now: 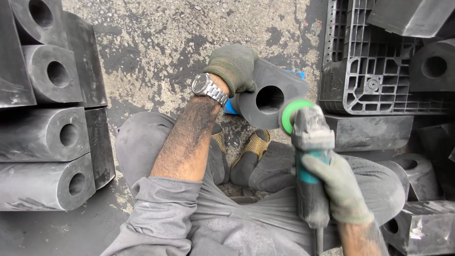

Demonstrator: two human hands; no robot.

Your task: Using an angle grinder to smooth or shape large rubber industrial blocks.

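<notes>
My left hand (233, 66), in a dirty green glove with a metal watch at the wrist, grips the top left of a dark grey rubber block (279, 85) with a round hole through it. The block stands tilted on the ground between my feet. My right hand (339, 187), gloved the same, holds the body of a teal and grey angle grinder (310, 156). Its green disc (291, 115) touches the block's lower right edge.
Several stacked grey rubber blocks with holes (47, 142) line the left side. A black plastic pallet (374, 57) lies at the upper right, with more blocks (433, 66) around and below it. A blue object (231, 108) peeks from under the held block. Stained concrete floor (166, 42) lies ahead.
</notes>
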